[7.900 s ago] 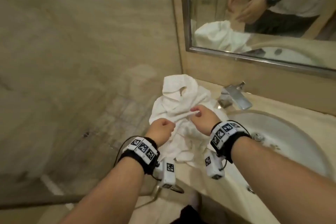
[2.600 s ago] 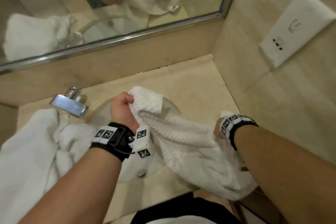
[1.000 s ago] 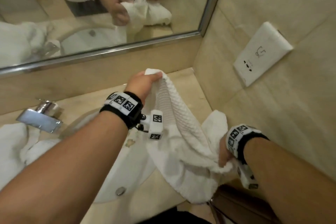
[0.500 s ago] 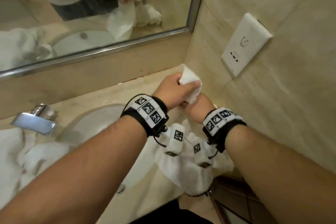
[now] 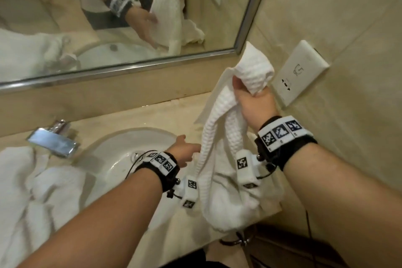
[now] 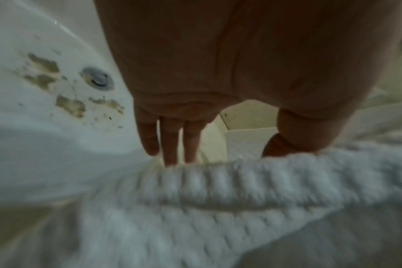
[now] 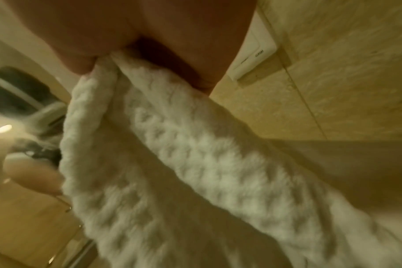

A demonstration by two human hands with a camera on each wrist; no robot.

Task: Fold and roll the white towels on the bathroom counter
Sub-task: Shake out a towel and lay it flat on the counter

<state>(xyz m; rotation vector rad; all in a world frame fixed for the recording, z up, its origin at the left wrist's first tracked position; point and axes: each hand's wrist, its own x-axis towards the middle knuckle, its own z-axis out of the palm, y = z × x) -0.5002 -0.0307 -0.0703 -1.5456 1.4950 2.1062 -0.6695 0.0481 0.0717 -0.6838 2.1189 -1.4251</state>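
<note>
My right hand is raised near the wall and grips the gathered top corners of a white waffle towel. The towel hangs from it in a doubled fold, and its lower end is bunched on the counter right of the sink. My left hand is lower, over the sink's right rim, with straight fingers touching the hanging fold's left edge. In the left wrist view the fingers and thumb are spread, their tips behind the towel. The right wrist view shows the towel pinched at the top.
A heap of other white towels lies on the counter left of the sink, under the chrome faucet. The mirror runs along the back. A wall socket sits on the tiled wall close to my right hand.
Half a second ago both hands held the towel's corners together near the wall. The right hand has lifted with the corners; the left hand let go and dropped down-left along the hanging fold.
</note>
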